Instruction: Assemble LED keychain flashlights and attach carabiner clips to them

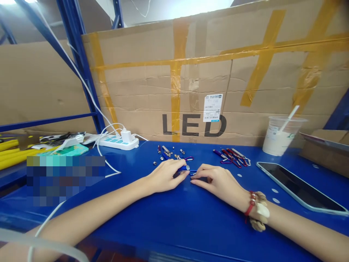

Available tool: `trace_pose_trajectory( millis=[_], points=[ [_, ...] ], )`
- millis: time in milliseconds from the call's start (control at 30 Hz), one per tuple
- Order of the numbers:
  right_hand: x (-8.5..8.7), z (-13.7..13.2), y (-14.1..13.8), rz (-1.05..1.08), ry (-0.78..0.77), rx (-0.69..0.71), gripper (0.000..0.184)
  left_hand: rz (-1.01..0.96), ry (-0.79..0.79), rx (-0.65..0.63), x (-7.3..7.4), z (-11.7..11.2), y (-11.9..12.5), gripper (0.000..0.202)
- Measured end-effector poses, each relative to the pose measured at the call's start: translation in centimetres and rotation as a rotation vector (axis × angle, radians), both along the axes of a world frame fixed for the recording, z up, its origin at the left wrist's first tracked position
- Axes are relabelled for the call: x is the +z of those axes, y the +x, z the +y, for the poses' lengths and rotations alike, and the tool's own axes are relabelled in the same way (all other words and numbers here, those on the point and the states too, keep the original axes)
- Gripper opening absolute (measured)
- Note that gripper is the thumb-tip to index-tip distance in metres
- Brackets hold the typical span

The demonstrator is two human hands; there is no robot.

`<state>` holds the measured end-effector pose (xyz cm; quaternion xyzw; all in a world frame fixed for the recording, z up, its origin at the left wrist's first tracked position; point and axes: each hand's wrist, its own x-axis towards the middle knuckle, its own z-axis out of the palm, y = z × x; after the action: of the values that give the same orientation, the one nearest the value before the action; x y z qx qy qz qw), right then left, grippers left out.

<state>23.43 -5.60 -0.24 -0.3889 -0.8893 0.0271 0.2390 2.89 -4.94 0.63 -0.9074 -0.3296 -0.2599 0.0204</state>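
Observation:
Near the table's middle, my left hand (170,174) is closed around a small blue flashlight (183,168), its round silver end facing right between finger and thumb. Just right of it, my right hand (215,176) has thumb and fingers pinched together; anything between the tips is too small or hidden to name. A blue carabiner (193,171) shows in the gap between both hands, touching or close to the right fingers. Behind my left hand lie small metal parts (168,153), short tubes and a carabiner (189,158). Several red, purple and silver flashlights with carabiners (231,156) lie behind my right hand.
A phone (300,187) and a lidded drink cup with straw (282,136) stand at right, beside an open cardboard box (327,149). A white power strip (117,141) with trailing cables sits at left. A large carton (147,94) walls off the back.

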Motion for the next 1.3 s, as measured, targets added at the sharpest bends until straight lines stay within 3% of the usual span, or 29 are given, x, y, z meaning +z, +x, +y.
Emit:
trace_pose_trajectory(
  millis=[400, 600, 767, 1100, 1300],
  points=[
    [-0.2, 0.1, -0.6, 0.028, 0.108, -0.042, 0.023, 0.174, 0.147, -0.131, 0.2, 0.0, -0.9, 0.016],
    [-0.1, -0.5, -0.5, 0.320, 0.372, 0.133, 0.012, 0.223, 0.148, -0.100, 0.1, -0.1, -0.8, 0.025],
    [0.4, -1.3, -0.7, 0.305, 0.537, 0.280, 0.009, 0.228, 0.077, -0.142, -0.1, -0.1, -0.6, 0.026],
    [0.3, -1.3, -0.6, 0.329, 0.476, 0.208, 0.013, 0.211, -0.012, -0.104, 0.2, -0.5, -0.2, 0.030],
    [0.1, -1.0, -0.3, 0.319, 0.432, 0.289, 0.010, 0.248, -0.002, -0.119, 0.0, -0.5, -0.1, 0.030]
  ],
)
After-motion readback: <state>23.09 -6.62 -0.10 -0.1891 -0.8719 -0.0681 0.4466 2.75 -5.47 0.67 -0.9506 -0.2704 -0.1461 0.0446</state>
